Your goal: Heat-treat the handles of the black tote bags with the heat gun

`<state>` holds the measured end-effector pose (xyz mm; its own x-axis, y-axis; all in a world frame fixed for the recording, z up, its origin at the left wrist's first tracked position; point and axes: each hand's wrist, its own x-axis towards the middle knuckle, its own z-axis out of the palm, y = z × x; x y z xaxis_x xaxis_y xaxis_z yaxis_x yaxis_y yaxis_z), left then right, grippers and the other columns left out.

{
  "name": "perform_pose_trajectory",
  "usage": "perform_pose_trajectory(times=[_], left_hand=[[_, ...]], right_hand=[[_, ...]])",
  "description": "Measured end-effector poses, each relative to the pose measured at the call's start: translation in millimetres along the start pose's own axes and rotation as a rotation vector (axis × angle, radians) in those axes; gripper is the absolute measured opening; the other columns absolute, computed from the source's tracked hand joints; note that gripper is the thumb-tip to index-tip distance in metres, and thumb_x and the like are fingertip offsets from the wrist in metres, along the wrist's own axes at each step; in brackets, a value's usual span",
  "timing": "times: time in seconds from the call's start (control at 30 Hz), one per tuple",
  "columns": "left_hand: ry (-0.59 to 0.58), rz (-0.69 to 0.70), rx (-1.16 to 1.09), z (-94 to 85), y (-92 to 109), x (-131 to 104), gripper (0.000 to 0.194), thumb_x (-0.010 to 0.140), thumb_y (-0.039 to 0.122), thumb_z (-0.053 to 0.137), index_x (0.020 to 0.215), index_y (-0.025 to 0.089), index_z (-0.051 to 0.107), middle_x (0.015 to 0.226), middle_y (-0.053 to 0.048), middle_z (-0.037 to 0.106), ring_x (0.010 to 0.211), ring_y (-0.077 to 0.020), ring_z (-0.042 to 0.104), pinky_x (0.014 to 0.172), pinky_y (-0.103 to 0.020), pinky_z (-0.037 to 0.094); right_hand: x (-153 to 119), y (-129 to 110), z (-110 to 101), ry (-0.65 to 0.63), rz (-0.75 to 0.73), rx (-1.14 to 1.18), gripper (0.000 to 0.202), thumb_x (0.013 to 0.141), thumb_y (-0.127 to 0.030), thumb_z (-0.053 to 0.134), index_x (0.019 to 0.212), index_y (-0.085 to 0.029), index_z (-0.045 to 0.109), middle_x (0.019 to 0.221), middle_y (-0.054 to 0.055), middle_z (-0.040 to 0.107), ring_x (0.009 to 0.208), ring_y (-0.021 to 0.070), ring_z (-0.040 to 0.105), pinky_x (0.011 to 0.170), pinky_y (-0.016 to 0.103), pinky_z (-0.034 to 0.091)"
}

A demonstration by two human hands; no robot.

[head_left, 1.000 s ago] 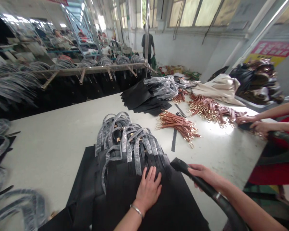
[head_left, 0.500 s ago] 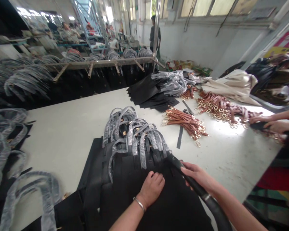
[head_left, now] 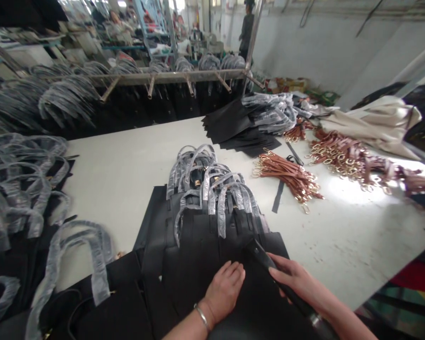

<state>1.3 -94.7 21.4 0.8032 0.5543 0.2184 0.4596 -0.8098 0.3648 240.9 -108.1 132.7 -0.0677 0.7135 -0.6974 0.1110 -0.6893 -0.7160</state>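
My right hand is closed round the black handle of a tool, whose head rests on a black panel in front of me. Just left of it, my left hand, with a silver bracelet on the wrist, lies on the same panel, fingers close together and reaching forward. Beyond both hands is a stack of black bag pieces with handles wrapped in clear plastic. Whether my left fingers pinch any material cannot be made out.
Brown straps with gold clasps lie at the right, with beige material behind. More wrapped handles are at the left. A metal rack runs along the back of the white table. A person stands beyond.
The view has turned right and down. The tool head and both hands sit nearer to me on the panel. The other person's hands at the right are out of view.
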Motion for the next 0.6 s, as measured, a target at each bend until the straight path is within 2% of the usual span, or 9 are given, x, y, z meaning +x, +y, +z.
perform_pose_trajectory(times=[0.27,0.4,0.5,0.6], left_hand=[[0.031,0.135,-0.024,6.6,0,-9,0.033,0.090,0.018,0.047,0.121,0.012,0.054,0.121,-0.008,0.061,0.120,-0.0187,0.051,0.109,-0.030,0.035],[-0.004,0.115,-0.061,3.9,2,-6,0.026,0.089,0.017,0.048,0.112,0.012,0.057,0.106,-0.008,0.065,0.110,-0.0178,0.056,0.105,-0.029,0.039],[-0.058,0.089,-0.068,-1.0,3,-2,0.016,0.089,0.016,0.048,0.101,0.014,0.058,0.096,-0.006,0.064,0.100,-0.0169,0.058,0.099,-0.028,0.043],[-0.098,0.065,-0.065,-5.5,4,0,0.012,0.089,0.016,0.049,0.097,0.015,0.058,0.095,-0.006,0.063,0.097,-0.0171,0.058,0.094,-0.028,0.045]], right_hand=[[8,-12,39,-0.047,-0.080,-0.009,0.066,0.080,-0.048,0.064,0.137,-0.019,0.048,0.069,-0.002,0.062,0.052,0.0137,0.058,0.043,0.022,0.048],[14,-17,59,-0.060,-0.080,-0.099,0.063,0.080,-0.048,0.063,0.135,-0.019,0.052,0.070,-0.001,0.064,0.051,0.0148,0.057,0.043,0.024,0.047],[28,-25,72,0.004,-0.118,-0.145,0.062,0.077,-0.048,0.065,0.130,-0.017,0.057,0.076,0.001,0.069,0.059,0.0180,0.062,0.053,0.028,0.052],[36,-29,78,0.036,-0.149,-0.157,0.064,0.075,-0.048,0.066,0.130,-0.017,0.057,0.079,0.002,0.070,0.066,0.0195,0.064,0.060,0.029,0.053]])
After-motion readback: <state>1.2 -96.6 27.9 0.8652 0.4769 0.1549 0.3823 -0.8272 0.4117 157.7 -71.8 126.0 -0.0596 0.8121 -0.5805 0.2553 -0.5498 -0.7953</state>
